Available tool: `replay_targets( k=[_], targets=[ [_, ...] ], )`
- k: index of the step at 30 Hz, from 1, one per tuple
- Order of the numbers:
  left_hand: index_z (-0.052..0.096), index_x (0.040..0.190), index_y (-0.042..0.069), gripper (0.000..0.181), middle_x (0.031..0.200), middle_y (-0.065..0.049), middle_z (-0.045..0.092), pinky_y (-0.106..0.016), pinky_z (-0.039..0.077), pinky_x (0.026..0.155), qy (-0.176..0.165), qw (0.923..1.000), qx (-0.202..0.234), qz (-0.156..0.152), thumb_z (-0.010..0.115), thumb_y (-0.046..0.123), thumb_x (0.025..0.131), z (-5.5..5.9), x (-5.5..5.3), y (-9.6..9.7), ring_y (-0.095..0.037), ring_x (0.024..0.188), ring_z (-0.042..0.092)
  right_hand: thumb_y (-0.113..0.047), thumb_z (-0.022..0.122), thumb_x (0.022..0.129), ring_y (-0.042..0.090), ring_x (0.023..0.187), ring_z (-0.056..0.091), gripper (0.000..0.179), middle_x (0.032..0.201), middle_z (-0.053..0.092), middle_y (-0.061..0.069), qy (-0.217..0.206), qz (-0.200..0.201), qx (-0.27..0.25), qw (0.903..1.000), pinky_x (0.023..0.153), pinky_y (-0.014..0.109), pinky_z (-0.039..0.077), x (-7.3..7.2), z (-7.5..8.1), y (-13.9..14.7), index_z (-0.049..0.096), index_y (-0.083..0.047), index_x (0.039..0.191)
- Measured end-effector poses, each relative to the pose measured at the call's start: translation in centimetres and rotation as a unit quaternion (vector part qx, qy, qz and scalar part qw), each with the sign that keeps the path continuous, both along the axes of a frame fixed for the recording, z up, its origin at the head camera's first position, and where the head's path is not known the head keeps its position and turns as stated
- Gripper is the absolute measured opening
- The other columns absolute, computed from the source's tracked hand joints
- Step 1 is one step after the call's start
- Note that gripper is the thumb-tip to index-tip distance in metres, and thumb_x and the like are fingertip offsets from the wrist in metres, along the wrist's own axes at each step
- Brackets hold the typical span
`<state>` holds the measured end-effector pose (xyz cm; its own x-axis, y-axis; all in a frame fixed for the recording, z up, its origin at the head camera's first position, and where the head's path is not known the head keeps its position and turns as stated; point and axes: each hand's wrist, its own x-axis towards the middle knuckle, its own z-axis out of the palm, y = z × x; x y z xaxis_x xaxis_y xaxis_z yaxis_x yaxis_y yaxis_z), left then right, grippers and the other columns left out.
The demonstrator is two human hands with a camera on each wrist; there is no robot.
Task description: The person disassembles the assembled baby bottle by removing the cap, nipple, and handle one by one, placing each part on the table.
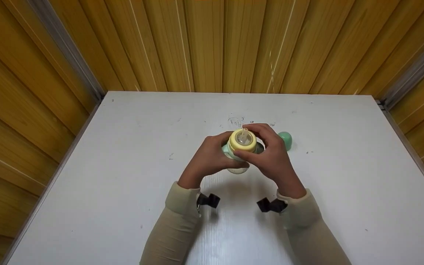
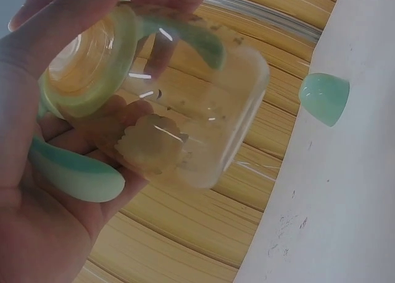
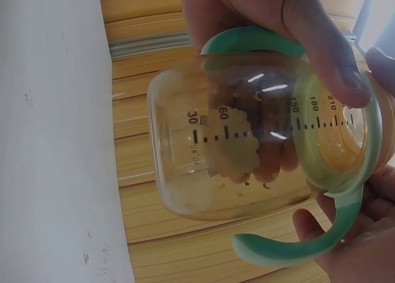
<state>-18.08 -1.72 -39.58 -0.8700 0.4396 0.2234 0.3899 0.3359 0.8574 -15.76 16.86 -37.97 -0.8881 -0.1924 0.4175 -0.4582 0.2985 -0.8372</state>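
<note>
A clear baby bottle [image 3: 203,135] with measuring marks, green handles [image 3: 290,249] and a yellow collar [image 1: 243,147] is held above the table. My left hand [image 1: 212,156] grips it round the neck and upper body, with fingers behind the clear wall. At the top, my right hand [image 1: 272,156] holds the yellow collar between thumb and fingers. A clear spout or nipple [image 1: 244,135] stands up from the collar's centre. The bottle looks empty in both wrist views. A green domed cap [image 1: 285,140] lies on the table just beyond my right hand.
The white table [image 1: 116,176] carries small dark scuffs. Wood-patterned panels [image 1: 208,44] rise behind it and on both sides. A black wrist mount [image 1: 208,200] sits on each sleeve.
</note>
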Motion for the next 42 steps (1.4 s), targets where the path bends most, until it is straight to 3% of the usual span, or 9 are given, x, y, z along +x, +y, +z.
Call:
replay_targets(
  k=[23, 29, 42],
  targets=[
    [0.063, 0.123, 0.025, 0.066, 0.109, 0.013, 0.068, -0.03, 0.053, 0.083, -0.004, 0.9996, -0.006, -0.026, 0.09, 0.033, 0.064, 0.24, 0.07, -0.23, -0.008, 0.095, 0.063, -0.017, 0.087, 0.071, 0.015, 0.114, 0.058, 0.056, 0.12, 0.06, -0.001, 0.001, 0.022, -0.02, 0.9996, 0.103, 0.037, 0.044, 0.04, 0.25, 0.15, 0.063, -0.013, 0.121],
    [0.063, 0.121, 0.024, 0.064, 0.108, 0.012, 0.068, -0.03, 0.053, 0.084, -0.003, 0.9993, -0.003, -0.036, 0.09, 0.034, 0.064, 0.26, 0.04, -0.36, -0.009, 0.095, 0.063, -0.013, 0.087, 0.07, 0.017, 0.113, 0.058, 0.056, 0.119, 0.06, 0.0, 0.002, 0.031, -0.03, 0.9991, 0.102, 0.03, 0.044, 0.03, 0.23, 0.23, 0.064, -0.013, 0.121],
    [0.063, 0.122, 0.024, 0.065, 0.109, 0.012, 0.067, -0.029, 0.053, 0.084, -0.001, 0.999, 0.001, -0.045, 0.09, 0.034, 0.064, 0.34, 0.03, -0.34, -0.008, 0.097, 0.063, -0.01, 0.085, 0.072, 0.017, 0.113, 0.058, 0.056, 0.12, 0.06, 0.004, 0.012, 0.049, -0.028, 0.9983, 0.1, 0.026, 0.045, -0.04, 0.25, 0.39, 0.063, -0.011, 0.123]
  ],
)
